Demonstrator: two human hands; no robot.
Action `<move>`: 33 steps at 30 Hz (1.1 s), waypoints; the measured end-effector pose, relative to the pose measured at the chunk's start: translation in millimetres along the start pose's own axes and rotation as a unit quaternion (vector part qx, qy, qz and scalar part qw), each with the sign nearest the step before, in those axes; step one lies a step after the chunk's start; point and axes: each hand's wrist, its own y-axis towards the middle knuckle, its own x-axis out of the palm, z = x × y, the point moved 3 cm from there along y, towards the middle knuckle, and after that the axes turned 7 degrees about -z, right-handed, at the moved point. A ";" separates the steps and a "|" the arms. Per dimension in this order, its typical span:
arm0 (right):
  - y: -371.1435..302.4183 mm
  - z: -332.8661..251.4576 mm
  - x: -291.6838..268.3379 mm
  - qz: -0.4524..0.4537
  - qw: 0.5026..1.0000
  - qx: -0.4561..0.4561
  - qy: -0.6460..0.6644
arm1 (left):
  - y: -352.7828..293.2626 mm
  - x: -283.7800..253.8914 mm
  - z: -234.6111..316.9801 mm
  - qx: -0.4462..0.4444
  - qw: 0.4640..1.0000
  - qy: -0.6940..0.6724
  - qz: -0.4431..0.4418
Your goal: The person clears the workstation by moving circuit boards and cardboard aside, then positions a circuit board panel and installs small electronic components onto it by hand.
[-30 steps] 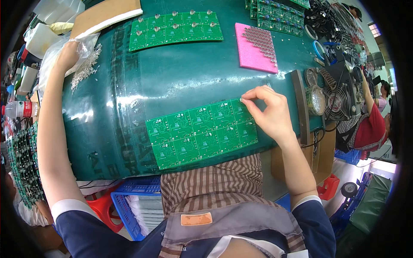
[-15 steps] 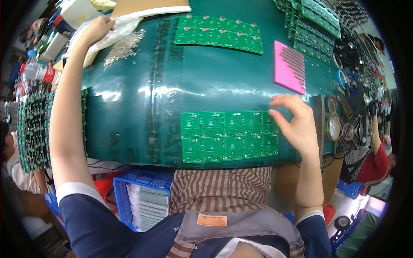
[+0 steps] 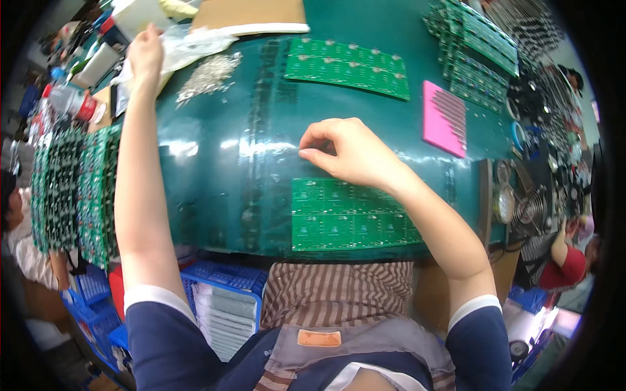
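While our right hand [image 3: 355, 153] pinches narrowly above the green circuit board [image 3: 345, 215], our left hand [image 3: 147, 52] grips a plastic bag [image 3: 189, 42] far beyond it.

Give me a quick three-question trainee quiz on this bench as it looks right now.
1. True or false: the right hand rests on the pink foam pad.
2. What does the left hand touch? A) clear plastic bag B) a red crate C) a fan
3. Fill in: the pile of small metal parts lies ___ the left hand, on the green mat.

Key: 1 false, it sits at the top edge of the near circuit board panel. 2 A. 3 beside.
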 end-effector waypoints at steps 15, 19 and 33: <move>-98.9 137.3 -139.4 0.307 0.905 0.189 -0.224 | -35.7 11.7 13.1 -0.271 0.760 -0.503 -0.309; -98.9 135.1 -134.8 0.301 0.917 0.164 -0.204 | -99.4 8.8 64.9 -0.305 0.512 -0.709 -0.377; -108.9 72.5 -85.1 0.332 0.939 0.089 -0.004 | -345.9 36.5 179.3 -0.420 0.466 -0.606 -0.489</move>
